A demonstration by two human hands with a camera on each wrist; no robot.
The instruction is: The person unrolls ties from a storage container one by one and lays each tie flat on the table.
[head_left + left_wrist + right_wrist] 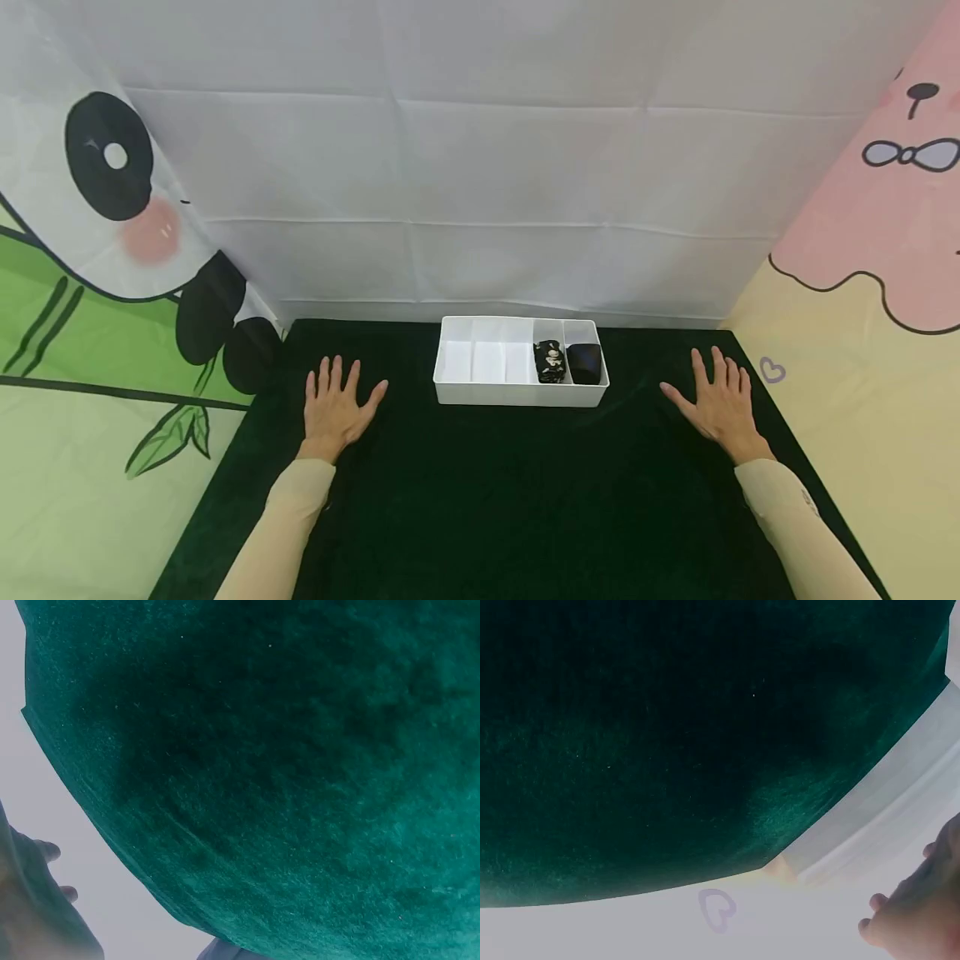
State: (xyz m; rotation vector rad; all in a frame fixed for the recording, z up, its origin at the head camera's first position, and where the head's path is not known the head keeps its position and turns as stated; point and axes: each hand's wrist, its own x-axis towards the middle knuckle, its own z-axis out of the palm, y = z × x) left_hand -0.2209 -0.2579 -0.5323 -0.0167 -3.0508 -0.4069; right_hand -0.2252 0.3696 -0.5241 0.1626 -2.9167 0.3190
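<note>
My left hand (332, 408) is held palm down at the left side of the dark green table, fingers spread and nothing in it. On the right side my right hand (723, 408) is likewise palm down, with straight, spread fingers and nothing held. Between them, at the far edge, stands a white divided box (517, 395). Its right compartments hold a black bundle with a pale pattern (551, 362) and a plain dark bundle (584, 364), both cloth-like. The left compartments are bare. Both wrist views show part of a hand at a lower corner, over the green cloth.
Dark green cloth (510, 500) covers the table. A white creased curtain (495, 167) rises behind it. Printed cloth panels flank it, one with a panda (112, 250) on the left, one pink and yellow (847, 367) on the right.
</note>
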